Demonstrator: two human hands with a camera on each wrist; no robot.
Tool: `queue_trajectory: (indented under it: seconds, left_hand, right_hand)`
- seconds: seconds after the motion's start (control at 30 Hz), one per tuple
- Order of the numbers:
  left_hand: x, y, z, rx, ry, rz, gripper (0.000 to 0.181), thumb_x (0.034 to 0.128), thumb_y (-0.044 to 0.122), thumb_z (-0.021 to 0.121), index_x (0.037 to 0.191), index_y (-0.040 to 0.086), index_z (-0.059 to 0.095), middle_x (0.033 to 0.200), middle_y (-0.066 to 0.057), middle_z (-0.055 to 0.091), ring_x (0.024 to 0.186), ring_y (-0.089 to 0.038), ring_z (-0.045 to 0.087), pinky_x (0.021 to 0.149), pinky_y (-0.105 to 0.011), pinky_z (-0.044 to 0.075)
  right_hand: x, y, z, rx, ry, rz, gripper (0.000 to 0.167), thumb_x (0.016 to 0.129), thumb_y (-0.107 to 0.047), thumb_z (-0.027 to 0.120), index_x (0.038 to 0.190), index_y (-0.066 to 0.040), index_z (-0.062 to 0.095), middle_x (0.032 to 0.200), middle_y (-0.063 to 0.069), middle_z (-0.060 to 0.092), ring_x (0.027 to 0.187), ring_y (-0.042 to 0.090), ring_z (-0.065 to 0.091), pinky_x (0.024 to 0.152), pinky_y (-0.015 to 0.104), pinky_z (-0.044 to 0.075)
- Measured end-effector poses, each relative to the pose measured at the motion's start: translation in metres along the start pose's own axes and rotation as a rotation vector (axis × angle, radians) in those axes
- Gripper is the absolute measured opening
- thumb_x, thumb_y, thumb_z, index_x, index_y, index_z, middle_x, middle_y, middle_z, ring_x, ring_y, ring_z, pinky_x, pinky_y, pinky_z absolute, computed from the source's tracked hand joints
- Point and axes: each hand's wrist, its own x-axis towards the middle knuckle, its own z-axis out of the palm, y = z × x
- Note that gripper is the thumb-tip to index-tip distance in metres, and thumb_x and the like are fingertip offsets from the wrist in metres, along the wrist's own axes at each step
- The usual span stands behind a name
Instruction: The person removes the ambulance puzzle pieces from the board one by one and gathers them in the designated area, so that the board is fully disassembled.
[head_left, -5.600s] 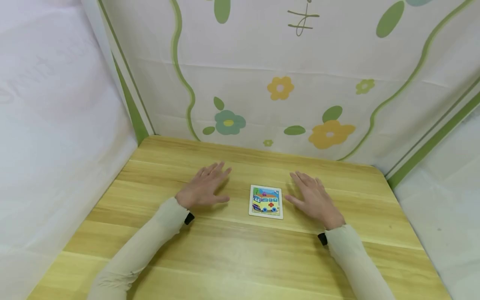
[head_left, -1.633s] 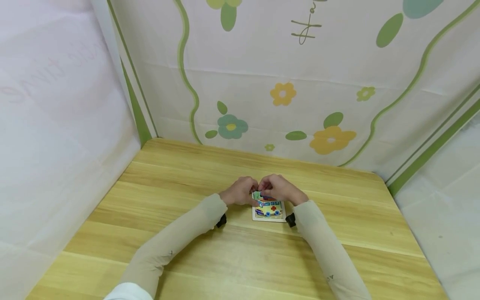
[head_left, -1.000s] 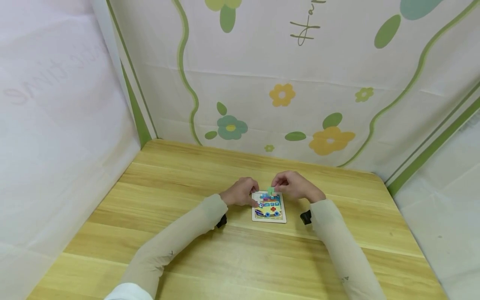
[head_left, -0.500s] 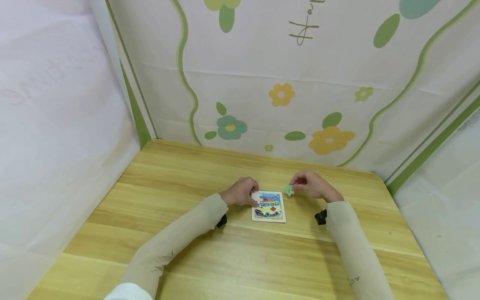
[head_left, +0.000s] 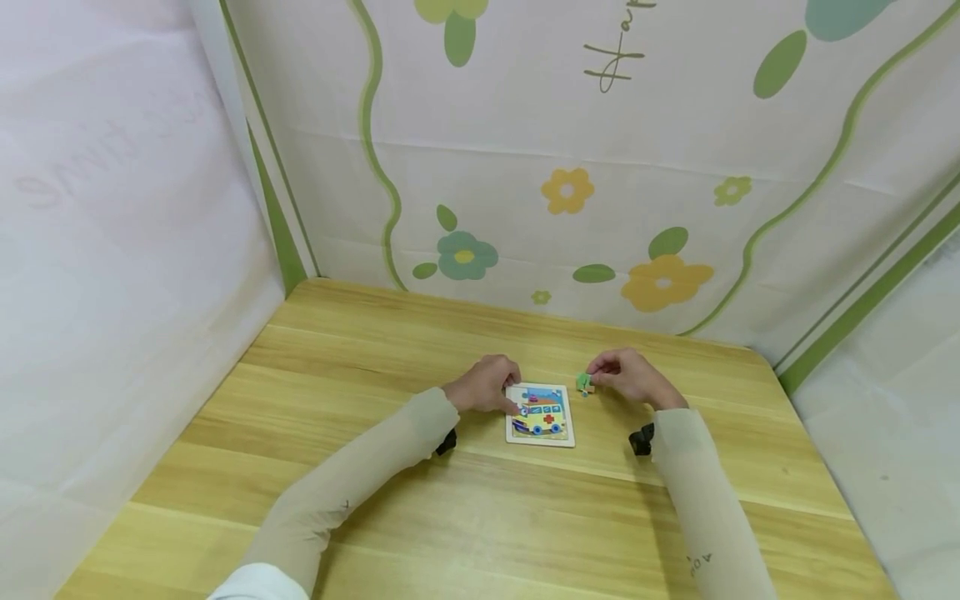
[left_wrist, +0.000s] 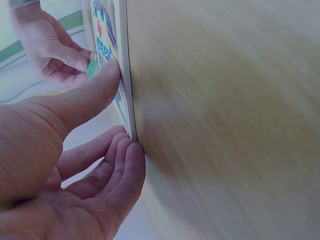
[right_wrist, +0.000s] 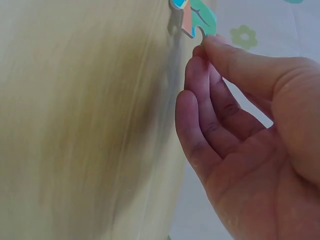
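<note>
Yellow wood-grain tabletop [head_left: 450, 517]: left hand [head_left: 483, 384] grips white-bordered ambulance jigsaw [head_left: 545, 425]; right hand [head_left: 632, 377] pinches flat green-orange piece [right_wrist: 202, 17]; set-down likely, needing controlled release.

Smooth puzzle [head_left: 542, 417], wood-grained tabletop [head_left: 480, 525] with soft sheen, matt cloth sleeves [head_left: 360, 476]

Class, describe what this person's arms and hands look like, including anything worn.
The left sleeve and right sleeve are long and beige, with small dark marks, too tiny to read. White cloth shows at the left sleeve's upper end. A black gadget sits at each wrist. The left hand and right hand show no gloves.
</note>
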Motion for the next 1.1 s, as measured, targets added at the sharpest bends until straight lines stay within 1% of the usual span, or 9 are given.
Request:
queue_trajectory:
  seconds: [0.13,0.3,0.37,0.63,0.83,0.9,1.0,1.1]
  left_hand:
    - [0.0,0.0,0.0,0.005,-0.004,-0.003,0.048,0.0852,0.02,0.091,0.122,-0.004,0.071,0.112,-0.013,0.07,0.092,-0.017,0.055,0.087,-0.029,0.052]
    - [0.001,0.0,-0.001,0.013,-0.004,-0.004,0.047,0.0857,0.021,0.091,0.121,-0.004,0.071,0.112,-0.013,0.071,0.094,-0.017,0.055,0.088,-0.03,0.052]
    - [0.001,0.0,0.0,0.015,-0.006,-0.007,0.048,0.0857,0.021,0.091,0.122,-0.003,0.071,0.113,-0.012,0.071,0.094,-0.017,0.056,0.088,-0.03,0.052]
    - [0.001,0.0,0.001,0.012,-0.003,-0.01,0.047,0.0851,0.019,0.091,0.121,-0.004,0.071,0.113,-0.012,0.07,0.094,-0.018,0.055,0.088,-0.03,0.052]
    - [0.001,0.002,0.001,0.014,-0.008,-0.041,0.048,0.0856,0.02,0.091,0.123,-0.003,0.071,0.114,-0.011,0.069,0.094,-0.017,0.054,0.089,-0.029,0.052]
    - [0.0,0.002,0.0,0.014,-0.01,-0.047,0.048,0.0855,0.02,0.091,0.123,-0.002,0.071,0.114,-0.01,0.069,0.095,-0.016,0.054,0.089,-0.029,0.052]
    - [-0.001,0.004,-0.001,0.003,-0.011,-0.037,0.049,0.0851,0.019,0.091,0.123,-0.003,0.071,0.115,-0.012,0.069,0.096,-0.018,0.056,0.09,-0.031,0.053]
    - [-0.001,0.004,-0.001,-0.021,-0.009,-0.018,0.049,0.0846,0.016,0.091,0.123,-0.006,0.07,0.118,-0.015,0.07,0.097,-0.022,0.059,0.092,-0.034,0.054]
  right_hand:
    - [0.001,0.0,0.002,-0.007,0.015,0.016,0.012,0.103,-0.008,0.067,0.109,-0.004,0.077,0.103,0.011,0.075,0.093,0.02,0.064,0.083,0.032,0.053]
    - [0.002,0.001,0.007,-0.024,0.036,0.05,0.013,0.104,-0.008,0.066,0.11,-0.006,0.078,0.106,0.01,0.076,0.096,0.021,0.065,0.088,0.037,0.054]
    - [0.002,0.001,0.008,-0.034,0.038,0.05,0.014,0.104,-0.008,0.066,0.111,-0.006,0.078,0.108,0.011,0.075,0.098,0.022,0.065,0.089,0.039,0.055]
    - [0.003,0.002,0.012,-0.042,0.059,0.057,0.013,0.104,-0.009,0.067,0.109,-0.007,0.078,0.108,0.012,0.075,0.097,0.022,0.065,0.088,0.039,0.055]
    - [0.004,0.002,0.012,-0.062,0.054,0.059,0.013,0.104,-0.011,0.068,0.111,-0.008,0.078,0.108,0.01,0.076,0.097,0.021,0.066,0.09,0.04,0.055]
    - [0.004,0.001,0.012,-0.059,0.055,0.072,0.013,0.104,-0.011,0.068,0.112,-0.009,0.078,0.109,0.009,0.076,0.098,0.021,0.066,0.091,0.041,0.055]
    - [0.002,-0.002,0.009,-0.064,0.049,0.065,0.015,0.103,-0.011,0.068,0.114,-0.007,0.077,0.111,0.01,0.075,0.099,0.022,0.066,0.092,0.042,0.056]
    - [0.002,-0.005,0.007,-0.081,0.044,0.041,0.017,0.103,-0.01,0.069,0.117,-0.005,0.076,0.113,0.011,0.075,0.101,0.022,0.068,0.093,0.044,0.057]
